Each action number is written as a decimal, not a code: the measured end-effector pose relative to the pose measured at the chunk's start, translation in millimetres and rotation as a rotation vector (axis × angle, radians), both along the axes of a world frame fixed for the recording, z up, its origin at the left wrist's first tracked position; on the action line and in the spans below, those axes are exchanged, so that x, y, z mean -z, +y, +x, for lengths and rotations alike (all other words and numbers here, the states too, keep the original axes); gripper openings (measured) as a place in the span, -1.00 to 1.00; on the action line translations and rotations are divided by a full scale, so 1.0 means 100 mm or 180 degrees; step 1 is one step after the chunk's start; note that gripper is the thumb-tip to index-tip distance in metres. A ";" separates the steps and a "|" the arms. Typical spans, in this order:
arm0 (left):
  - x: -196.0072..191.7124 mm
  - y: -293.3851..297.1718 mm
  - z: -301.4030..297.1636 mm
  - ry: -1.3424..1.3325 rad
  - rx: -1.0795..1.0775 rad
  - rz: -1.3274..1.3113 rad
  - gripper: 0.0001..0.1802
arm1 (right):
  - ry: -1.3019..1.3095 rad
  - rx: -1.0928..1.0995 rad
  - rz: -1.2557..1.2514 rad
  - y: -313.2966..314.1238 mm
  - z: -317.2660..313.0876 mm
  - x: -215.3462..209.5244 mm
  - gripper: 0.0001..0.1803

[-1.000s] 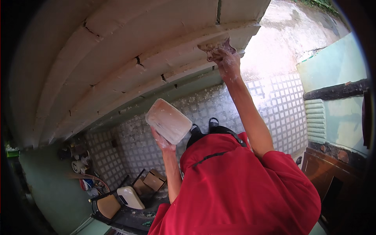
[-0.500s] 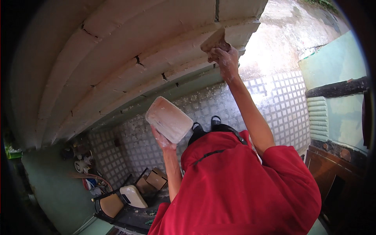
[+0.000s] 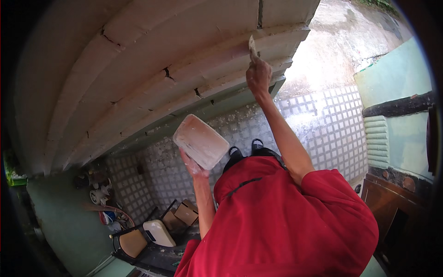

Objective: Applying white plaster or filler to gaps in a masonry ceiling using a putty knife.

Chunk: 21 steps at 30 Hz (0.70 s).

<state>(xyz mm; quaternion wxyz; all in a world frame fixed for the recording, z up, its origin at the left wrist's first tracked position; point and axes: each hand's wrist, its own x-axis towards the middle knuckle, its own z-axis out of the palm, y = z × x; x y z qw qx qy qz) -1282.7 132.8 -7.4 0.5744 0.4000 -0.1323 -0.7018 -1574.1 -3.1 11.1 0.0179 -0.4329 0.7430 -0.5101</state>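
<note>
My left hand point(image 3: 195, 167) grips a shallow rectangular plastic tub point(image 3: 201, 142) from its near-left side. The tub's inside is smeared with whitish paste. At the upper middle, my right hand point(image 3: 259, 75) is closed around a putty knife point(image 3: 252, 45), its blade seen nearly edge-on and pointing up at the pale stepped moulding point(image 3: 212, 51). Whether the blade touches that surface I cannot tell. Dark cracks and gaps point(image 3: 167, 73) run along the moulding's ledges, and a vertical gap shows above the knife. White smears mark both hands.
Below me lies a patterned tile floor point(image 3: 318, 122), with my sandalled feet point(image 3: 256, 144) on it. Chairs point(image 3: 132, 243), a cardboard box point(image 3: 186, 213) and a cluttered pile point(image 3: 99, 196) stand lower left. A brown wooden cabinet point(image 3: 383, 201) and a green wall point(image 3: 401, 134) are on the right.
My right hand has shifted slightly left and down, turning the putty knife from its broad face to nearly edge-on. The left hand and the tub stay almost in place.
</note>
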 end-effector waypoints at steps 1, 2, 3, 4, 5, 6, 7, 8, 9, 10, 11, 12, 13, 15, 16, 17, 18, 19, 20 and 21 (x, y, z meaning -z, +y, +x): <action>0.00 0.00 0.01 0.0028 -0.0003 0.0013 -0.37 | -0.0005 0.0003 0.0005 0.00 0.13 -0.02 -0.51; 0.01 0.00 0.01 0.0056 -0.0001 0.0026 -0.37 | -0.0086 -0.0156 0.0059 0.01 0.27 -0.04 -0.51; 0.02 0.00 0.03 0.0084 -0.0005 0.0033 -0.37 | -0.0167 -0.0321 0.0106 0.00 0.40 -0.06 -0.51; 0.03 -0.02 0.02 0.0114 0.0018 0.0039 -0.36 | -0.0169 -0.0292 0.0102 0.01 0.49 -0.04 -0.51; 0.04 -0.04 0.02 0.0145 0.0046 0.0045 -0.36 | -0.0231 -0.0405 0.0100 0.01 0.57 -0.02 -0.47; 0.05 -0.03 0.03 0.0175 0.0052 0.0056 -0.36 | -0.0293 -0.0542 0.0104 0.03 0.62 -0.01 -0.42; 0.06 -0.03 0.03 0.0206 0.0061 0.0068 -0.36 | -0.0294 -0.0526 0.0105 0.06 0.61 0.00 -0.42; 0.08 -0.03 0.04 0.0240 0.0071 0.0080 -0.36 | -0.0344 -0.0539 0.0014 0.10 0.59 0.00 -0.41; 0.09 -0.05 0.03 0.0278 0.0074 0.0083 -0.36 | -0.0386 -0.0560 -0.0086 0.11 0.55 -0.02 -0.40; 0.10 -0.05 0.06 0.0309 0.0050 0.0090 -0.36 | -0.0388 -0.0579 -0.0086 0.14 0.50 -0.04 -0.40; 0.11 -0.04 0.08 0.0341 0.0021 0.0098 -0.35 | -0.0436 -0.0500 -0.0132 0.20 0.39 -0.06 -0.36; 0.12 -0.05 0.09 0.0350 0.0011 0.0095 -0.35 | -0.0474 -0.0409 -0.0179 0.25 0.25 -0.09 -0.33; 0.13 -0.04 0.10 0.0388 -0.0013 0.0093 -0.36 | -0.0386 -0.0182 -0.0261 0.27 0.10 -0.15 -0.32; 0.11 0.00 0.09 0.0428 -0.0031 0.0100 -0.36 | -0.0294 0.0052 -0.0335 0.26 -0.20 -0.16 -0.30; 0.06 0.00 0.08 0.0260 -0.0047 0.0102 -0.36 | -0.0136 0.0190 -0.0343 0.21 -0.33 -0.16 -0.29; 0.03 0.01 0.07 0.0090 -0.0067 0.0104 -0.36 | 0.0022 0.0324 -0.0350 0.17 -0.38 -0.14 -0.27; 0.05 0.01 0.09 0.0087 -0.0079 0.0100 -0.36 | -0.0151 0.0251 -0.0101 0.13 -0.29 -0.16 -0.31; 0.07 0.01 0.10 0.0223 -0.0073 0.0127 -0.36 | -0.0152 0.0251 -0.0106 0.08 -0.18 -0.14 -0.31; 0.09 0.01 0.11 0.0358 -0.0067 0.0153 -0.36 | -0.0022 0.0258 -0.0108 0.03 -0.05 -0.07 -0.32; 0.10 0.01 0.13 0.0351 -0.0077 0.0150 -0.36 | 0.0103 0.0255 -0.0106 -0.03 0.09 -0.02 -0.33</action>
